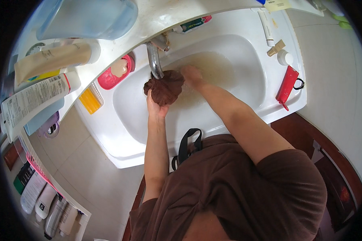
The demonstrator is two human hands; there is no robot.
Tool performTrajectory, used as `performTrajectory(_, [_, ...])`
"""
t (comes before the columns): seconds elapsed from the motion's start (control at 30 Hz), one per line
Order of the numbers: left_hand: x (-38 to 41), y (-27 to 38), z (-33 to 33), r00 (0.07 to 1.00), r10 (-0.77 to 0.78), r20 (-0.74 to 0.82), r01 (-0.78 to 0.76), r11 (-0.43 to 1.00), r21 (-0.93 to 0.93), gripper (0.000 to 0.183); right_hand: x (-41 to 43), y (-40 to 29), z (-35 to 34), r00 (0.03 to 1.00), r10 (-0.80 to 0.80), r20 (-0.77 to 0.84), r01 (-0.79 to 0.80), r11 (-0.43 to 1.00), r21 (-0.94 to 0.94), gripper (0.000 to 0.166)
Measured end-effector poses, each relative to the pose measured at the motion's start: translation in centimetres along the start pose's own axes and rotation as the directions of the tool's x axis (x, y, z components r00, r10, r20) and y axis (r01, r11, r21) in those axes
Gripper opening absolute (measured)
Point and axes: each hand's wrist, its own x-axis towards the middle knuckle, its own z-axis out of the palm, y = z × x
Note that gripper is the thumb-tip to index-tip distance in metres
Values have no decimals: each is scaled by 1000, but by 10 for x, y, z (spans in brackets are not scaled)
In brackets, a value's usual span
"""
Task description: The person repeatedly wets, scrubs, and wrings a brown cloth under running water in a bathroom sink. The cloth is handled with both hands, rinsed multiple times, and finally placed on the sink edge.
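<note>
My left hand [157, 107] grips a bunched, wet-looking dark brown cloth [168, 89] just under the spout of a chrome faucet [153, 58]. My right hand [192, 75] is down in cloudy, brownish water [218, 67] to the right of the cloth. Its fingers are blurred by the water, and whether they hold anything is hidden. Around both hands lies the bowl of a white washbasin [129, 116].
A red soap dish [107, 79] and a yellow item [90, 101] line the basin's left rim. A toothpaste tube [196, 24] lies behind. A white tube [265, 28], white jar [285, 57] and red tube [287, 84] occupy the right rim. A white shelf [157, 15] overhangs the back.
</note>
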Motion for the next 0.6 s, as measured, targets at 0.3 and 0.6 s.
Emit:
performTrajectory(0.3, [-1, 3, 2, 997, 5, -76, -1, 999, 53, 44, -20, -14, -17, 989, -86, -122, 80, 996, -48, 22])
performTrajectory(0.6, [-9, 1, 9, 997, 21, -72, -13, 994, 113, 48, -14, -13, -28, 990, -108, 91, 126, 967, -221, 24])
